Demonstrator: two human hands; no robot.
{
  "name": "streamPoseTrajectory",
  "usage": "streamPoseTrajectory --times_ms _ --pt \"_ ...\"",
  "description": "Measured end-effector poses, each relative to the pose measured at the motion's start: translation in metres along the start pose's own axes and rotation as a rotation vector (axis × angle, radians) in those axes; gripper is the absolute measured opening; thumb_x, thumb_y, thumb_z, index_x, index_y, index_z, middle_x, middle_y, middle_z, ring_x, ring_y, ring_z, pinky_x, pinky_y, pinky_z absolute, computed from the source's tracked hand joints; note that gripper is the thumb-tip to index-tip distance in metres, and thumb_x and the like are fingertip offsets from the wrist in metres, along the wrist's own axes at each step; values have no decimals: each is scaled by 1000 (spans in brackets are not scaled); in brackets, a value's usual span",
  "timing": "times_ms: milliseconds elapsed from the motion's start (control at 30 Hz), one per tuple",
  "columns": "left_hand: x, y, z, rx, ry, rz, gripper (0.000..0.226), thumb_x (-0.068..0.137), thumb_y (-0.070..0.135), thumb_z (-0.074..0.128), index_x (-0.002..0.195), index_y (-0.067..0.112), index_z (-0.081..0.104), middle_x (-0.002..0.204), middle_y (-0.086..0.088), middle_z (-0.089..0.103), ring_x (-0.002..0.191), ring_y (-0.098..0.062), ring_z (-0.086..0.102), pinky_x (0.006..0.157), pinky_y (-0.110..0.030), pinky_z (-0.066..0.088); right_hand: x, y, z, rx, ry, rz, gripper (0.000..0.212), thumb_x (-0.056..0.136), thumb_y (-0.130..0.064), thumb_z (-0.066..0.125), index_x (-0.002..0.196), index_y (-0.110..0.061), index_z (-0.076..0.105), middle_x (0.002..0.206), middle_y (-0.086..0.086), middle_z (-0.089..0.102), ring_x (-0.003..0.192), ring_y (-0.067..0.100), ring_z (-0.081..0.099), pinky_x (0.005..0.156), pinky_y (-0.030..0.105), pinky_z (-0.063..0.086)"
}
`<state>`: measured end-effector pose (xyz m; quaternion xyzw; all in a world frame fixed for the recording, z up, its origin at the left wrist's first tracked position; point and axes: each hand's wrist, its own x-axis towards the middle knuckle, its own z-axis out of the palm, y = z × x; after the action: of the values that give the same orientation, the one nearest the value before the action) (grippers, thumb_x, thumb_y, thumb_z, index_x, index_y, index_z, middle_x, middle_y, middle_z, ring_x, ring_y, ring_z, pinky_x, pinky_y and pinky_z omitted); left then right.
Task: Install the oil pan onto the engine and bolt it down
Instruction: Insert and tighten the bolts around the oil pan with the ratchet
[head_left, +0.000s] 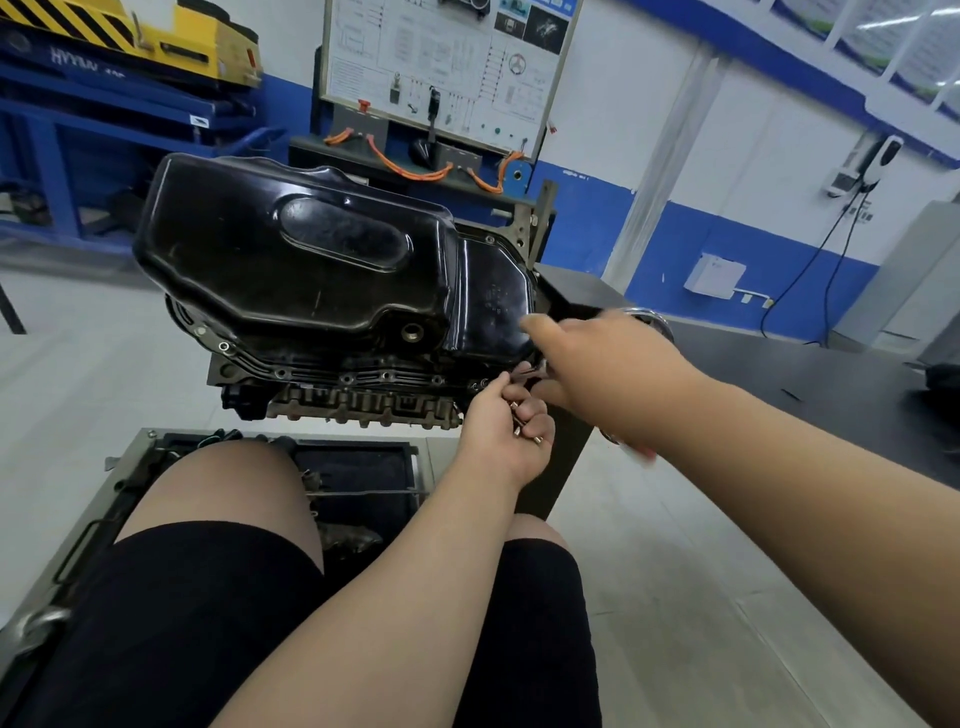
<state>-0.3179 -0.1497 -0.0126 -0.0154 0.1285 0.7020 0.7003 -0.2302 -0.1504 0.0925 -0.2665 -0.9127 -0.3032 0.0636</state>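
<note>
Resting on engine (363, 402), up-left of both hands: one oil pan (311, 270), black, flange down, apparently already seated for bolting. Along near flange, left of left hand: about six bolt points; filled or empty too blurred to tell. One drain hole, no plug. Left hand (506, 421) just below flange's near right corner, fingers curled round bolts (517, 430), at least three tips showing; probably stock kept close for feeding. Right hand (597, 358) just above-right of left, thumb stretched toward pan wall; fingers hidden, grip cannot tell.
</note>
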Motion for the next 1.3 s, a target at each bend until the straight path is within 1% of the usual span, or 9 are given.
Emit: streamPoseTrajectory --times_ms 67,200,400,533,600,833,1033,1167,1300 --pt "2 2 2 10 27 23 31 99 30 45 71 17 51 46 11 37 32 -4 30 29 -15 18 -1 5 -1 -93 116 -174 51 91 -33 56 135 -15 36 99 1 61 86 21 62 76 31 44" --pt "9 6 8 -34 38 44 35 98 31 48 65 17 45 39 9 36 28 -4 31 28 -15 20 -8 0 2 276 154 196 39 87 -43 58 118 -19 52 105 0 60 89 17 57 73 28 43" --pt "17 -2 6 115 142 34 32 90 41 60 73 14 53 59 2 43 50 -8 41 51 -16 31 -12 -11 7 363 -68 453 47 84 -61 48 71 -16 50 66 0 54 60 19 54 49 29 39" --pt "13 6 6 121 130 6 33 88 39 63 66 19 50 51 9 38 33 -5 29 29 -17 21 -6 -6 0 -117 60 22 14 92 -26 51 102 -17 53 97 1 59 88 21 57 71 31 40" --pt "10 7 6 128 128 -8 35 88 39 63 64 19 49 45 10 37 30 -5 29 28 -15 19 -3 3 -5 -180 55 -96 23 89 -18 53 112 -17 52 104 2 57 96 22 55 83 34 40" --pt "11 3 -1 187 80 -3 33 94 41 52 75 14 57 56 6 45 37 -4 35 35 -14 23 -2 -13 1 227 -151 410 51 86 -64 44 63 -18 46 61 0 49 52 15 47 43 24 29" --pt "4 6 -3 150 76 -13 35 86 43 64 64 18 53 52 9 40 35 -5 32 28 -17 21 -1 -1 -6 -238 38 -142 22 89 -23 55 111 -16 54 101 3 56 94 22 53 80 33 40" --pt "5 6 -3 238 67 17 38 89 49 57 65 20 52 56 10 40 38 -4 33 30 -15 23 0 -9 -2 2 -18 176 35 90 -53 47 85 -19 51 71 -5 47 68 16 54 57 28 33" --pt "4 7 -1 152 40 17 25 91 33 57 74 15 64 65 5 55 56 -4 49 54 -13 40 4 -20 2 187 -129 395 53 87 -64 40 63 -18 48 59 -1 49 52 15 49 44 25 28"
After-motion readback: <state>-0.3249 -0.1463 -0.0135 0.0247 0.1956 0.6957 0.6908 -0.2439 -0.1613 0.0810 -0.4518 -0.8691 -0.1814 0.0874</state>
